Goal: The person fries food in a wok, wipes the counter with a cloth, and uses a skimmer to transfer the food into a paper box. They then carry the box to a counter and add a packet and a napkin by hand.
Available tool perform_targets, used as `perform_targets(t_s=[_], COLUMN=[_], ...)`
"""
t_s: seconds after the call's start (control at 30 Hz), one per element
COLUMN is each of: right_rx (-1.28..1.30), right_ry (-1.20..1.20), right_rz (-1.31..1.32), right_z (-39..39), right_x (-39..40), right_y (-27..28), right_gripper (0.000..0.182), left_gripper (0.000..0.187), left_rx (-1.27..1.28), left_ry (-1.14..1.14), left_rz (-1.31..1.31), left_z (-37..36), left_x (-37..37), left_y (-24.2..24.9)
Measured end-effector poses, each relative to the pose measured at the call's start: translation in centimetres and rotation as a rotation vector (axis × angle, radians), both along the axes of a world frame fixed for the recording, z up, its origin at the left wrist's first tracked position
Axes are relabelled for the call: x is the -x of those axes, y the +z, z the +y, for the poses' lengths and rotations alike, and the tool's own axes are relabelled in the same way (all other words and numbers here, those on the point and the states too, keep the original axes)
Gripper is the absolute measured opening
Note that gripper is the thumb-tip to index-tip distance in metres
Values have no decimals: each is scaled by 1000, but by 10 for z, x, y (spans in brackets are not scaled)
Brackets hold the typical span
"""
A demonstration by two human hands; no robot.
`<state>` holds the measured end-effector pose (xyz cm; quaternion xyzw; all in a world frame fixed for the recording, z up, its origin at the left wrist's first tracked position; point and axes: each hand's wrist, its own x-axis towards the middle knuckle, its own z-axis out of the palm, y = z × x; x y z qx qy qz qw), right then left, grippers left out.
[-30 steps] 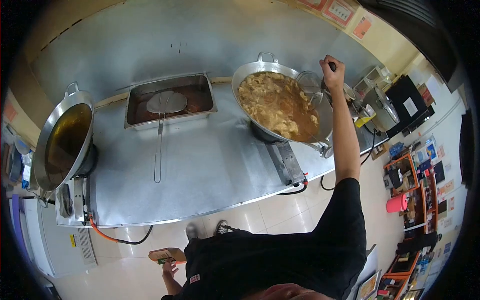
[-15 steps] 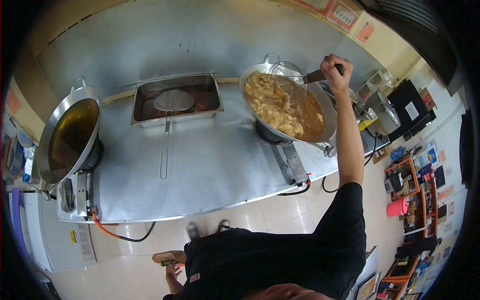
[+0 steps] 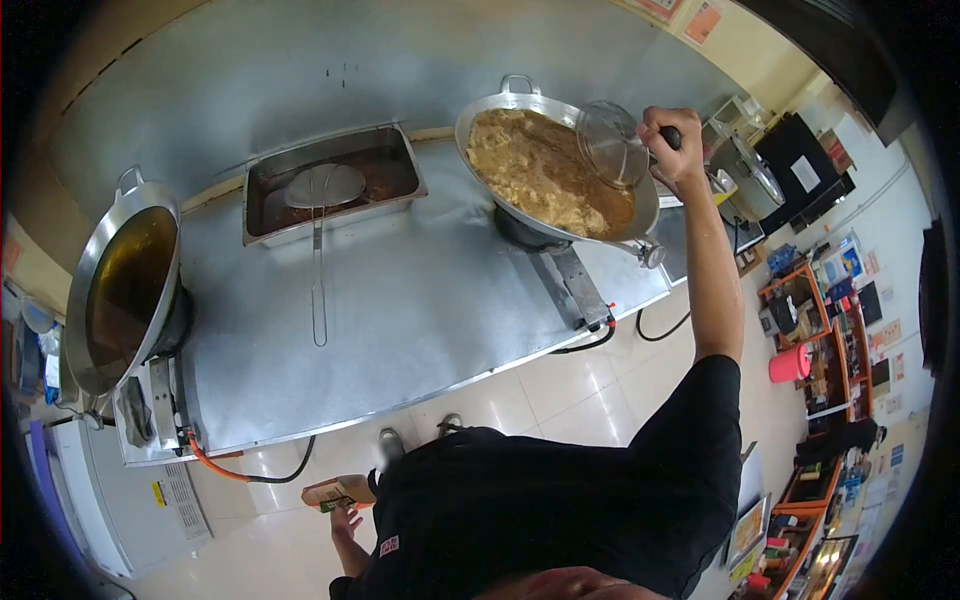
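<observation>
My right hand (image 3: 672,145) is closed around the dark handle of a round wire strainer (image 3: 612,148). Its mesh hangs tilted over the right side of a metal wok (image 3: 648,205). Pale, lumpy food (image 3: 540,180) floats in foaming brown oil inside the wok. Low at the lower left, my left hand (image 3: 346,520) is small in view, its fingers curled at a small green item by a brown package (image 3: 325,493). What exactly those fingers grip is too small to make out.
A rectangular metal tray (image 3: 415,190) at the back holds dark contents and another strainer (image 3: 325,187). On the left stands a wok of dark yellow oil (image 3: 130,285). A thermometer-like dial (image 3: 652,256) sits at the right wok's rim. Hoses hang below the metal table (image 3: 400,330).
The strainer has moved right and tilted up from the middle of the food. The food now lies spread lower across the oil. The whole view has shifted slightly.
</observation>
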<state>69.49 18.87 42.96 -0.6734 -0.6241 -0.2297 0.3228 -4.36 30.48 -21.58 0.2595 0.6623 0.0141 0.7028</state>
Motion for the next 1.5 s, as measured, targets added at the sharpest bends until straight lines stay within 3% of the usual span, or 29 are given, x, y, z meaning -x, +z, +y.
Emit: perform_targets(t_s=[0.13, 0.23, 0.33, 0.43, 0.53, 0.67, 0.87, 0.97, 1.13, 1.27, 1.5], right_rx=[-1, -189, -345, -582, -824, -1151, -1343, -1269, -765, -377, -138], right_ry=[-114, -34, -118, -149, -207, -430, -429, -128, 129, 4, 134], right_rz=[77, 227, 559, 685, 731, 777, 770, 753, 597, 294, 94], right_z=[-9, -7, 1, 16, 17, 18, 2, 17, 82, 131, 157], right_x=[-15, -30, -40, -68, -117, -143, -160, -168, -110, -86, -13], right_y=[-11, -8, 12, 28, 30, 25, 10, 8, -2, -21, -29], right_gripper=[30, 27, 25, 19, 13, 9, 10, 12, 21, 26, 22], left_gripper=[49, 46, 45, 47, 50, 53, 50, 48, 45, 47, 48], left_rx=[24, 36, -22, -86, -56, -25, 65, 26, 46, -9, -27], left_ry=[-80, -105, -66, 31, 39, 58, 76, 43, 81, 106, 139], left_rz=[32, 29, -89, -224, 5, -18, -8, -62, 13, -25, 22], left_z=[-3, -5, -4, -3, 3, -13, -37, -49, -42, -35, -47], left_x=[2, 3, 15, 25, 3, 4, 9, 18, 13, 8, 6], left_y=[-4, 4, -1, -8, -4, -2, -9, -1, -2, 6, 2])
